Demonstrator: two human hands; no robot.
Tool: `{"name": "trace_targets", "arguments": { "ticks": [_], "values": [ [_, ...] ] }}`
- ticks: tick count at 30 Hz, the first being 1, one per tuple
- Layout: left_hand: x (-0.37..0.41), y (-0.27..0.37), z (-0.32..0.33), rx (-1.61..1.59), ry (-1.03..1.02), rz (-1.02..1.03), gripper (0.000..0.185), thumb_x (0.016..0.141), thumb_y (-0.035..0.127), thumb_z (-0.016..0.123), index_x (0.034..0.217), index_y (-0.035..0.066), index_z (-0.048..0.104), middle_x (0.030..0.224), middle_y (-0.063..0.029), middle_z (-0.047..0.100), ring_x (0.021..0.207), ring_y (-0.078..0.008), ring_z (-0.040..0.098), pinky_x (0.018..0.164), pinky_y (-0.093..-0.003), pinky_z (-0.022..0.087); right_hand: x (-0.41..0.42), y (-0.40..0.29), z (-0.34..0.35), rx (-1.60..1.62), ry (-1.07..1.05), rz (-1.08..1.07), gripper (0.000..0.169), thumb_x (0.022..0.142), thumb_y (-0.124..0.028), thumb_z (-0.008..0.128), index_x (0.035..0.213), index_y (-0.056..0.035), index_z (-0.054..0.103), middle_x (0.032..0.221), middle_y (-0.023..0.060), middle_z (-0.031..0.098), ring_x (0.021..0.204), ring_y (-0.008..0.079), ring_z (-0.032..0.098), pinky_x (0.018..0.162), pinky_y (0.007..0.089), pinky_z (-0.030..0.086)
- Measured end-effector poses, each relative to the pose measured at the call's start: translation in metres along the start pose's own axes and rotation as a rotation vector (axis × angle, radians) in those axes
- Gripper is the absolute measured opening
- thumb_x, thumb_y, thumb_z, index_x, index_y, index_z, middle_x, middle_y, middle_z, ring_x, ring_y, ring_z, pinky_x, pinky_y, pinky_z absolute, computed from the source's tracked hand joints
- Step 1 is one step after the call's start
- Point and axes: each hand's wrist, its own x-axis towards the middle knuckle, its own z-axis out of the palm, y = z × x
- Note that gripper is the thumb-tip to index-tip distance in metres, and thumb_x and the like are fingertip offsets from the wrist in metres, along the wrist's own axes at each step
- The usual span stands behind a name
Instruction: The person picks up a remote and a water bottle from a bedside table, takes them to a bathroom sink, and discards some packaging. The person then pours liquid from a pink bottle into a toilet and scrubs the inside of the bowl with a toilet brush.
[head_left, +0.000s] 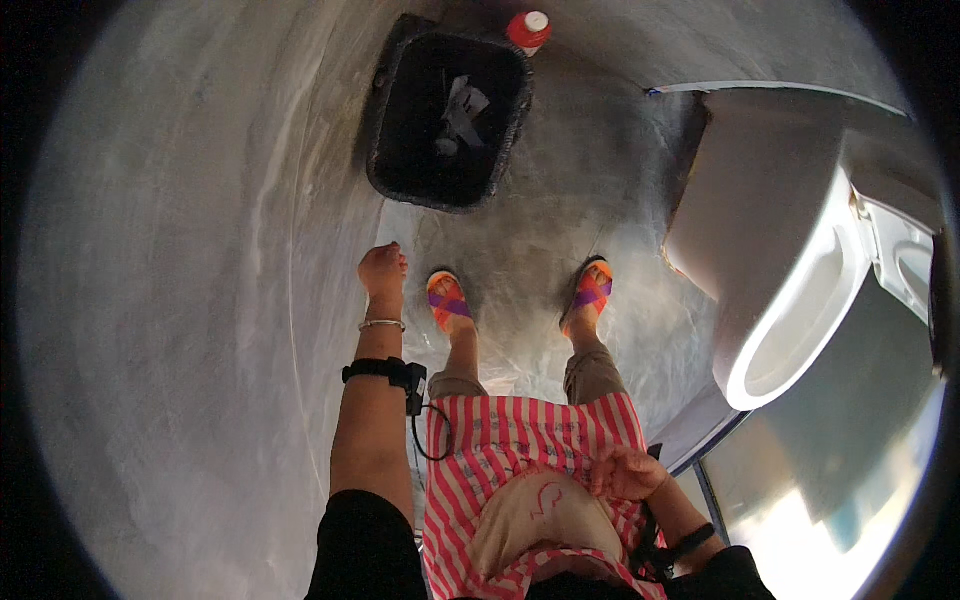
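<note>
My left hand (383, 268) is held out in front of me, closed in a fist, with nothing visible in it. It is beside the grey wall, and a bangle and a black strap with a small device are on that arm. My right hand (628, 473) is close to my body, over the red-and-white striped apron (517, 424). Its fingers are curled; I cannot tell whether they grip the cloth. Beyond my left hand stands a black waste bin (409, 161) with crumpled white paper (465, 109) inside.
A red bottle with a white cap (529, 34) stands behind the bin. To the right is a white toilet (795, 315), its seat (904, 251) raised. My feet in orange-and-purple sandals (450, 304) are on the grey floor (525, 225). A grey wall (187, 262) runs along the left.
</note>
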Motion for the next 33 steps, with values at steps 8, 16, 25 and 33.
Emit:
{"name": "trace_targets", "arguments": {
  "ticks": [8, 16, 25, 33],
  "values": [
    [0.088, -0.037, 0.039, 0.828, 0.107, 0.731, 0.034, 0.074, 0.024, 0.064, 0.100, 0.002, 0.058, 0.095, -0.0146, 0.059, 0.092, -0.0318, 0.055, 0.081, -0.0393, 0.045, -0.004, -0.009, 0.039, 0.002, 0.026, -0.076, 0.044, 0.082, -0.028, 0.055, 0.110, 0.0034, 0.042, 0.098, 0.0278, 0.054, 0.095, 0.0396, 0.055, 0.083, 0.0498, 0.044],
    [0.137, -0.032, 0.077, 0.838, 0.209, 0.847, 0.050, 0.078, 0.035, 0.060, 0.115, 0.004, 0.051, 0.120, -0.0150, 0.050, 0.111, -0.0304, 0.047, 0.093, -0.0386, 0.037, -0.012, -0.006, 0.050, 0.092, 0.060, -0.097, 0.048, 0.080, -0.027, 0.055, 0.114, 0.0044, 0.042, 0.103, 0.0302, 0.051, 0.100, 0.0440, 0.050, 0.088, 0.0523, 0.037],
    [0.181, -0.045, 0.068, 0.924, 0.136, 0.691, 0.045, 0.075, 0.032, 0.065, 0.108, 0.002, 0.055, 0.107, -0.0106, 0.057, 0.097, -0.0247, 0.054, 0.083, -0.0368, 0.043, 0.013, -0.017, 0.050, 0.128, -0.017, -0.074, 0.048, 0.082, -0.026, 0.054, 0.118, 0.0015, 0.039, 0.116, 0.0307, 0.044, 0.108, 0.0433, 0.045, 0.090, 0.0531, 0.035],
    [0.005, -0.033, 0.037, 0.289, -0.474, 0.158, 0.033, 0.073, 0.021, 0.070, 0.099, 0.003, 0.059, 0.093, -0.0033, 0.062, 0.080, -0.0146, 0.058, 0.073, -0.0305, 0.047, 0.001, -0.008, 0.055, 0.052, 0.042, 0.035, 0.047, 0.086, -0.028, 0.051, 0.119, 0.0009, 0.038, 0.115, 0.0283, 0.046, 0.107, 0.0377, 0.048, 0.089, 0.0449, 0.040]
  ]
}}
